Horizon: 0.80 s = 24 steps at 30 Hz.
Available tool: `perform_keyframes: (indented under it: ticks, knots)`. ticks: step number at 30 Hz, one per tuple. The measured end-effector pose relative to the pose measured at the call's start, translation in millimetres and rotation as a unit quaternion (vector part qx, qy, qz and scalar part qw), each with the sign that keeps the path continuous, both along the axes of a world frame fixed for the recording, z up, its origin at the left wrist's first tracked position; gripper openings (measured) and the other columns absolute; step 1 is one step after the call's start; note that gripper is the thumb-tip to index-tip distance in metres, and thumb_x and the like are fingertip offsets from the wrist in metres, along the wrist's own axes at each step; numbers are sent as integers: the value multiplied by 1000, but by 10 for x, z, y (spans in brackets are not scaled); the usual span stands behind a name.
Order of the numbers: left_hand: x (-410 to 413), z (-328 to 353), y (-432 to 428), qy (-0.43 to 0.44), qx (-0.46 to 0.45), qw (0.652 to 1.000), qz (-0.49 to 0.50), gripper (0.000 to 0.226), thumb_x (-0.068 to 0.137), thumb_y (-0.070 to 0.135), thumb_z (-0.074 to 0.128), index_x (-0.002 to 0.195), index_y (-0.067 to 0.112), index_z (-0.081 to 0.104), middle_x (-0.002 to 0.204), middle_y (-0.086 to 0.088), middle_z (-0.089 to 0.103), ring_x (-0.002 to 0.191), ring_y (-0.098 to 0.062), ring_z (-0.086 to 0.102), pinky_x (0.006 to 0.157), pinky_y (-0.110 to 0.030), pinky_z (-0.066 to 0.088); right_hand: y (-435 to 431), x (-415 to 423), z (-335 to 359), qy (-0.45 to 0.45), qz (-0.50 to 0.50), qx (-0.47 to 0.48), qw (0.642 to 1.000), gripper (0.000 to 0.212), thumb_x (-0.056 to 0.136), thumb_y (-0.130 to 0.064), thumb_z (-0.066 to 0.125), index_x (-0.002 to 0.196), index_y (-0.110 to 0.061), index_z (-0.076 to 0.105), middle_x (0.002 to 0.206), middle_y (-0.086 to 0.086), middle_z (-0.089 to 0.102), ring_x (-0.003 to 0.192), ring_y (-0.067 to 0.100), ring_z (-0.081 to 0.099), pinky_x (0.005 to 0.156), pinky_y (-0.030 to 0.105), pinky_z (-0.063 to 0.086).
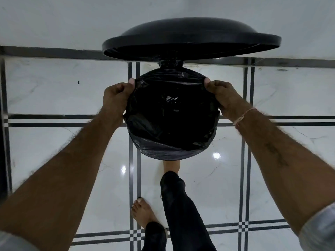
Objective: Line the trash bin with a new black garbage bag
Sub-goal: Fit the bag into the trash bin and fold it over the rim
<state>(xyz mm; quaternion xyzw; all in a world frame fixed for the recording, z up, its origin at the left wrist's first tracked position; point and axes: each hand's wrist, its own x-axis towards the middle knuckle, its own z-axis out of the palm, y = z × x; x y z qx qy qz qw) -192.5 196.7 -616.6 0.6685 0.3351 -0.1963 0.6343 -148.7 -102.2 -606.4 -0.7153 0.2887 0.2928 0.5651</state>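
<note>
- Forearms come in from both lower corners toward the trash bin (172, 153), with pale sleeve cuffs at the frame edges and a thread band on the right wrist.
- Bare foot planted short of the bin; the other foot goes under the bin's near edge, probably on a pedal, though no pedal is visible.
- Garbage bag (170, 120) sits inside the bin, its film already folded over the bin's near rim.
- Left hand (116, 98) is closed, pinching the bag edge at the bin's left rim; right hand (224, 98) is closed the same way at the bin's right rim.
- Judgement: draw both edges outward and down evenly, then work round to the hinge side; uneven tension could pull the near fold loose.
- Lid (190, 40) stands raised beyond the bin, above the hinge.
- Keep the foot in place so the lid stays clear of the knuckles.
</note>
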Motion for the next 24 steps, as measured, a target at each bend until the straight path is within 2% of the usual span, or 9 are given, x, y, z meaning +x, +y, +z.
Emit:
perform_keyframes:
  ticks: [3,7,10,12,14,16,19,22,24]
  knots:
    - [-85,-3,3,7,2,1000,29,41,102,52,52,82,19,64,72,7,62,60,-7,57,51,-21,46,-77,-119,16,-8,-14,-17,1000,40,100,-46,65,76,-13,60,75,1,63,60,8,62,54,20,50]
    - [-276,-8,-15,29,6,999,21,35,106,41,50,81,19,60,68,8,60,62,-7,56,60,-24,46,-119,-344,9,18,-19,-27,999,35,105,-44,57,90,-14,65,83,-3,67,66,1,66,56,17,50]
    - [-260,34,-67,89,-44,992,81,36,109,41,44,89,23,68,76,12,75,65,-2,71,57,-19,52,-79,-326,36,63,-33,9,997,39,104,-51,55,115,-16,72,119,-2,75,110,13,69,88,29,55]
    - [-229,78,-137,115,-56,982,137,36,109,43,42,96,22,69,93,6,75,78,-6,72,67,-22,57,-54,-302,75,69,-41,12,997,44,103,-53,56,121,-17,72,124,-2,74,114,14,68,97,36,53]
    - [-270,113,-216,112,-74,974,180,37,109,42,42,99,20,69,96,5,75,78,-7,74,71,-23,60,-54,-376,99,49,-52,5,997,44,104,-50,55,121,-13,71,111,-5,76,94,5,71,78,24,57]
    - [-383,139,-263,99,-103,968,204,38,110,39,40,102,17,70,92,6,76,74,-7,75,57,-18,58,-48,-530,76,34,-83,-5,996,38,107,-44,53,116,-10,68,99,-5,73,84,4,69,65,20,52]
    - [-523,109,-237,86,-39,981,171,34,110,37,42,92,20,64,92,3,66,81,-10,63,64,-19,52,-55,-714,13,21,-113,-14,993,25,108,-33,55,106,-10,63,89,-3,67,78,8,64,60,17,51]
    - [-561,67,-220,88,7,979,182,33,108,38,49,87,16,62,83,0,60,72,-10,58,68,-27,53,12,-703,70,29,-144,-13,989,24,109,-28,54,91,-14,60,85,-4,64,74,6,61,49,12,50]
    - [-597,59,-244,74,14,971,227,31,105,40,54,92,13,64,85,1,63,72,-10,61,66,-25,55,114,-724,101,13,-188,-31,982,26,106,-32,59,94,-10,62,88,0,67,79,12,66,58,16,57]
